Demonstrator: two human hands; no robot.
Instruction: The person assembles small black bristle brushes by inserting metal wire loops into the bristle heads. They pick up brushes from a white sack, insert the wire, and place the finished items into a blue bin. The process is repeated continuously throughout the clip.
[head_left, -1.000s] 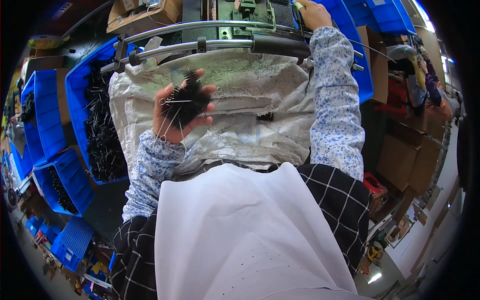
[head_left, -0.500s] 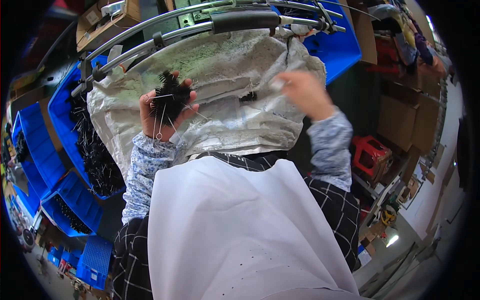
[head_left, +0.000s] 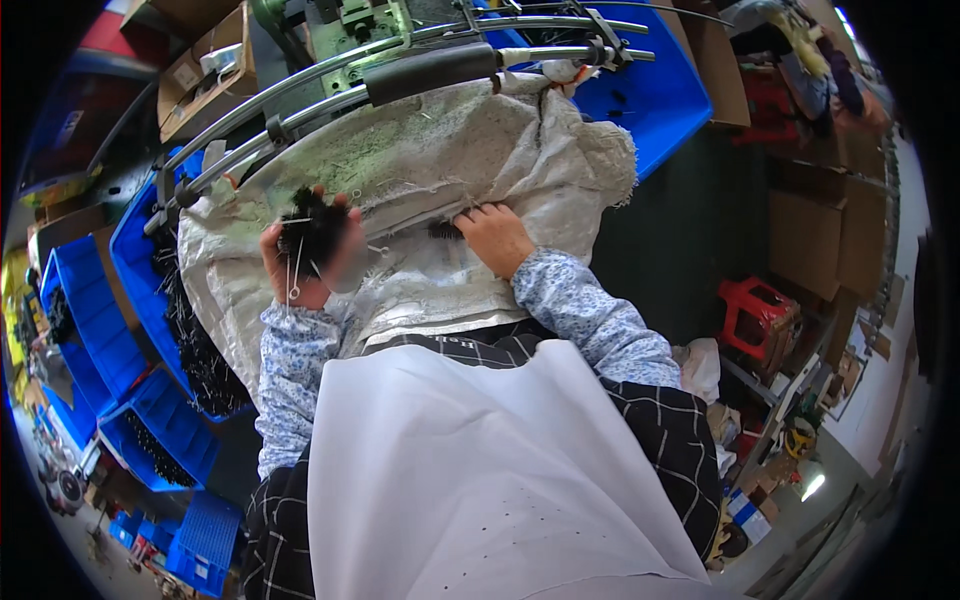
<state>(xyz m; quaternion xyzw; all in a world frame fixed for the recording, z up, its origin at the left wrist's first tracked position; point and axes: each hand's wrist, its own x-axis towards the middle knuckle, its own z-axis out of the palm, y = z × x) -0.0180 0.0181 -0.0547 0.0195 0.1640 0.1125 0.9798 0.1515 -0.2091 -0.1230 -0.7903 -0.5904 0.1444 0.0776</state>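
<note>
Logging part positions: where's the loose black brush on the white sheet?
Head view, near centre: the black brush lies by the right hand, right of the brush bunch in the left hand.

White sheet point(head_left: 430, 290) gives you passage between your left hand point(head_left: 341, 266) and right hand point(head_left: 496, 241); brush wires point(head_left: 377, 249) jut into the gap, metal rails point(head_left: 331, 106) bar the far edge.

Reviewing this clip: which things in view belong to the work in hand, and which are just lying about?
In use:
black wire-handled brushes in the left hand
dark brush by the right hand
pale sack under both hands

Seemingly just lying about:
red stool
cardboard box at right
</note>
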